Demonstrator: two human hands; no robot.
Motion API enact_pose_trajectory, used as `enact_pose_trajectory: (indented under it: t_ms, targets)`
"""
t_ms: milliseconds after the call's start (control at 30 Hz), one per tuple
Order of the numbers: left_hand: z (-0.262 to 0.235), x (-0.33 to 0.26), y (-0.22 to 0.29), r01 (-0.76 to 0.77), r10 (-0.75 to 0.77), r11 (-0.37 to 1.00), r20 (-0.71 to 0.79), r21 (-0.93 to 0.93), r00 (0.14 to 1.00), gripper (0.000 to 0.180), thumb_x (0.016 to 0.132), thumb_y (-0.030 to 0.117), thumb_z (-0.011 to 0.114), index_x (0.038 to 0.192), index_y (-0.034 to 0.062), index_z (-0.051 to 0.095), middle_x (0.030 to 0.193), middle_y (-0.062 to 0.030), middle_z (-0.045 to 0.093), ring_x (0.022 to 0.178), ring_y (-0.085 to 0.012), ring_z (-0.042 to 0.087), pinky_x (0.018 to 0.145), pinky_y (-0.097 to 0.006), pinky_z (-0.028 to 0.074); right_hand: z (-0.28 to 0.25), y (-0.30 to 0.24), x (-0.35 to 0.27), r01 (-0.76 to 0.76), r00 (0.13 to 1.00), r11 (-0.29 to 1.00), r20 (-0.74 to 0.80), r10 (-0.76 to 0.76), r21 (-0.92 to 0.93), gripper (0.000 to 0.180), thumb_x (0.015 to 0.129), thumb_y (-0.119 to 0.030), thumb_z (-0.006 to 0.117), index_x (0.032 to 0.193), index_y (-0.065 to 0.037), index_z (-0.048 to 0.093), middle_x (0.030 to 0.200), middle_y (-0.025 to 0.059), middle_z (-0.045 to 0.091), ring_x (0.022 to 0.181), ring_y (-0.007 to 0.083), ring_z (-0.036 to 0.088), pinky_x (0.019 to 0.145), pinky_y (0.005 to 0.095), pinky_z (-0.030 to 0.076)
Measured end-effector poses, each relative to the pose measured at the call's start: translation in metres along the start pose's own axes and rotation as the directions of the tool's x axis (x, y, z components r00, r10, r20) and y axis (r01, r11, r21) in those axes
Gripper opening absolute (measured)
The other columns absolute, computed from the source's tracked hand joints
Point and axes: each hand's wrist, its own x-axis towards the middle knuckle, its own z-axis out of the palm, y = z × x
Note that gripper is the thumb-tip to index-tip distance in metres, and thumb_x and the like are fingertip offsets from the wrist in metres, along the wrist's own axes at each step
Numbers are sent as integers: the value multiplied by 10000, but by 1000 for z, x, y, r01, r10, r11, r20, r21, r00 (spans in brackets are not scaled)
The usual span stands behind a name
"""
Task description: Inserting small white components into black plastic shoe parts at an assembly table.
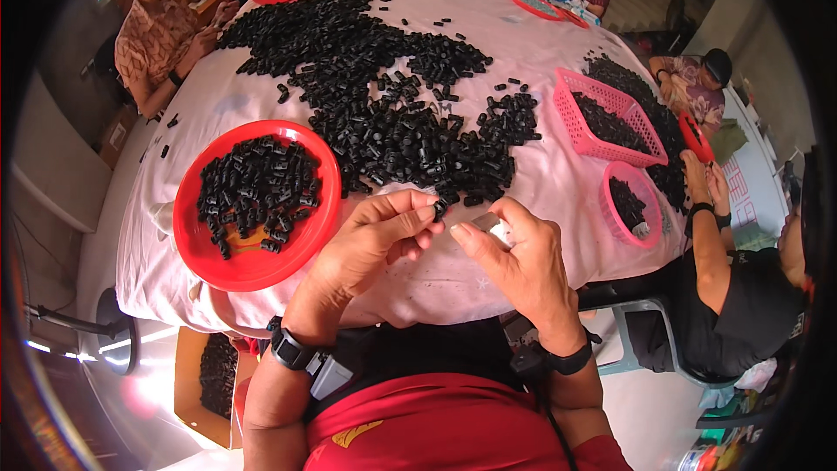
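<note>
Over the near edge of the table, my left hand (375,231) pinches a small black plastic part (441,207) between thumb and forefinger. Just to its right is my right hand (527,262), its thumb and forefinger spread apart. A small white thing (502,234) shows between them, apparently held by the curled fingers; its kind is hidden. Beyond both hands lies a large heap of black plastic parts (410,135), short and tube-like. Left of my left hand, a round red tray (329,209) carries more of these black parts.
To the right stand a pink mesh basket (602,80) and a round pink basket (610,209), both holding black pieces, beside another dark heap (667,157). A pink cloth (418,288) covers the table. Several people sit around it. A cardboard box (187,384) stands below left.
</note>
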Motion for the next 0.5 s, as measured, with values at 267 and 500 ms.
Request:
enact_pose_trajectory:
  t_ms: [267, 500]
  targets:
    - [11, -14, 7, 180, -103, 924, 232, -338, 967, 250, 964, 178, 629, 1164, 29, 640, 955, -30, 667, 779, -89, 583, 720, -226, 488, 5, -9, -5, 71, 996, 836, 8, -89, 544, 189, 920, -86, 656, 1079, 4, 603, 825, 65, 682, 638, 21, 559, 535, 195, 445]
    - [17, -16, 8, 172, -108, 927, 199, -334, 974, 269, 954, 167, 647, 1182, 25, 634, 941, -30, 661, 779, -75, 581, 731, -218, 500, 5, 1, -4, 59, 992, 867, 66, -105, 495, 160, 935, -43, 621, 1086, 11, 608, 825, 58, 692, 696, 39, 634, 568, 195, 481]
